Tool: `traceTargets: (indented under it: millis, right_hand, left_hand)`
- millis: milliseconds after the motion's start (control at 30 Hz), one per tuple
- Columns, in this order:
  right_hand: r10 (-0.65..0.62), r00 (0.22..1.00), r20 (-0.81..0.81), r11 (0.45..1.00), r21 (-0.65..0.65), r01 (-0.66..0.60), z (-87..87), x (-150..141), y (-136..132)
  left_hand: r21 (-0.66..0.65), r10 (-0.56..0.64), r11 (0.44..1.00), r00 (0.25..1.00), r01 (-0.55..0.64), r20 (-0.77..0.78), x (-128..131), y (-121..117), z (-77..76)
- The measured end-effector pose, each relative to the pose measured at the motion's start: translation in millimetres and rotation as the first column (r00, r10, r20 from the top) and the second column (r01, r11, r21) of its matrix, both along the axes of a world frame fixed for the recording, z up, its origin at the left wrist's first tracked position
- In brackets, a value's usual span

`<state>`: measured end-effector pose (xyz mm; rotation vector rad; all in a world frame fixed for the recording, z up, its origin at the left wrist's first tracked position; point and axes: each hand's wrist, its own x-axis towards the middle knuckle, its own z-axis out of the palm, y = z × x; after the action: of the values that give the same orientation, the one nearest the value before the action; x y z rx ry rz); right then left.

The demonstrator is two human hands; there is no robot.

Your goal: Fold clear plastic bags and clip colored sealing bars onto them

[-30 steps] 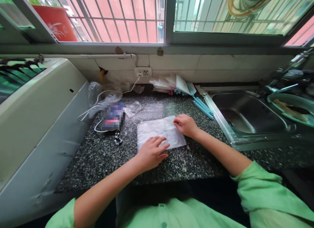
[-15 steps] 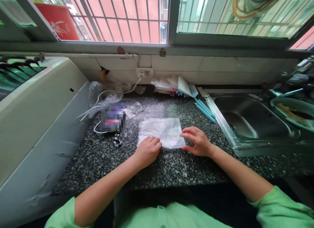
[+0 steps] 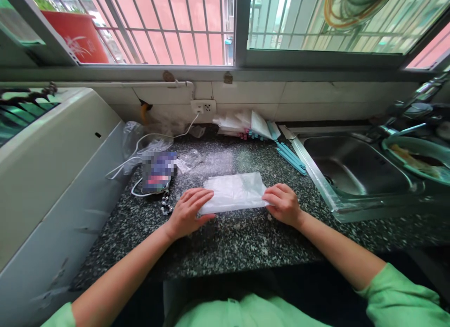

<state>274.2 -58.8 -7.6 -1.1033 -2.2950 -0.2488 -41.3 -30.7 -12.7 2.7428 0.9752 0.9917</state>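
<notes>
A translucent white plastic bag (image 3: 235,191) lies flattened on the speckled dark granite counter (image 3: 242,247). At its left edge is my left hand (image 3: 190,210), the fingers reaching over the bag's border and the thumb stretched out apart below them. On the opposite side my right hand (image 3: 284,205) pinches the lower right corner between thumb and fingers. The bag's front edge runs nearly straight between both hands.
Behind the bag lies a stack of white bags (image 3: 242,123) beside several blue plastic strips (image 3: 291,157). A blurred phone-like object (image 3: 159,171) with a white cable (image 3: 140,144) lies at left. A steel sink (image 3: 355,165) bounds the right; a pale stove-like appliance (image 3: 52,167) bounds the left.
My left hand has slid left from the bag's front to its left edge, and its fingers have spread. My right hand has closed on the right corner. The bag's front edge now looks straighter.
</notes>
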Motion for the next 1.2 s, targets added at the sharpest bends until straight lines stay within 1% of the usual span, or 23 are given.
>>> traceTargets:
  millis: [67,167,267,333,400,467,567,667,733,767,833,867,900,933,967,1000,1033,1067,1100,1133,1167,1200]
  right_hand:
    - [0.037,0.999,-0.026,0.999,-0.020,-0.038,-0.3,-3,0]
    - [0.128,0.989,-0.069,0.990,-0.051,-0.132,-2.5,-2,6]
    - [0.134,0.986,-0.095,0.977,-0.154,-0.148,-5.6,7,16]
    - [0.135,0.985,-0.112,0.960,-0.230,-0.157,-7.6,12,23]
    - [0.124,0.980,-0.155,0.946,-0.281,-0.164,-9.3,14,28]
    - [0.066,0.975,-0.211,0.937,-0.324,-0.134,-10.2,13,31]
    - [-0.064,0.966,-0.250,0.912,-0.408,-0.045,-9.8,7,34]
    - [-0.252,0.946,-0.202,0.858,-0.498,0.122,-7.5,-2,36]
    - [-0.380,0.915,-0.134,0.802,-0.541,0.253,-4.7,-9,37]
    - [-0.430,0.898,-0.093,0.771,-0.556,0.311,-2.9,-13,38]
    - [-0.500,0.866,0.001,0.713,-0.567,0.413,1.2,-20,40]
    - [-0.523,0.851,0.052,0.688,-0.564,0.457,3.2,-24,40]
    - [-0.539,0.836,0.100,0.668,-0.553,0.497,4.9,-27,41]
    - [-0.547,0.825,0.141,0.656,-0.540,0.527,6.2,-30,41]
    - [-0.546,0.820,0.169,0.653,-0.527,0.544,7.0,-31,42]
    - [-0.539,0.821,0.186,0.659,-0.514,0.549,7.2,-32,42]
    - [-0.524,0.830,0.190,0.674,-0.503,0.541,6.9,-32,42]
    - [-0.498,0.847,0.187,0.698,-0.493,0.519,6.1,-31,42]
    - [-0.459,0.870,0.177,0.728,-0.486,0.483,5.0,-29,43]
    - [-0.411,0.897,0.164,0.760,-0.482,0.436,3.8,-26,43]
    - [-0.354,0.923,0.148,0.791,-0.479,0.380,2.5,-22,45]
    - [-0.292,0.947,0.132,0.817,-0.480,0.319,1.4,-19,46]
  left_hand:
    - [-0.048,-0.013,0.999,1.000,0.014,0.015,2,7,-2.9]
    - [-0.145,-0.100,0.984,0.995,0.103,0.025,10,11,-3.6]
    - [-0.245,-0.153,0.956,0.987,0.160,0.048,13,10,-3.9]
    - [-0.301,-0.138,0.941,0.987,0.156,0.079,12,9,-6.0]
    - [-0.351,-0.051,0.932,0.990,0.096,0.134,10,9,-9.3]
    - [-0.422,0.068,0.906,0.980,0.018,0.187,9,11,-12.4]
    - [-0.563,0.228,0.825,0.939,-0.047,0.257,13,16,-13.9]
    - [-0.663,0.401,0.744,0.846,-0.078,0.351,20,23,-12.9]
    - [-0.696,0.499,0.707,0.786,-0.126,0.365,24,28,-12.7]
    - [-0.702,0.531,0.695,0.771,-0.159,0.351,25,30,-13.0]
    - [-0.682,0.561,0.694,0.767,-0.230,0.312,26,32,-13.8]
    - [-0.649,0.560,0.713,0.772,-0.265,0.299,25,33,-14.0]
    - [-0.593,0.549,0.747,0.783,-0.302,0.293,24,33,-13.6]
    - [-0.507,0.530,0.791,0.798,-0.343,0.288,23,32,-12.4]
    - [-0.391,0.505,0.837,0.816,-0.384,0.280,23,31,-10.3]
    - [-0.256,0.475,0.874,0.840,-0.414,0.262,22,29,-7.0]
    - [-0.116,0.435,0.901,0.870,-0.419,0.231,23,28,-2.8]
    - [0.005,0.380,0.922,0.907,-0.387,0.179,25,27,2.1]
    - [0.091,0.306,0.944,0.946,-0.316,0.106,29,26,7.4]
    - [0.130,0.213,0.968,0.977,-0.214,0.023,33,26,12.5]
    - [0.121,0.104,0.988,0.993,-0.096,-0.062,39,27,17.1]
    - [0.075,-0.001,0.997,0.991,0.011,-0.134,45,27,20.6]
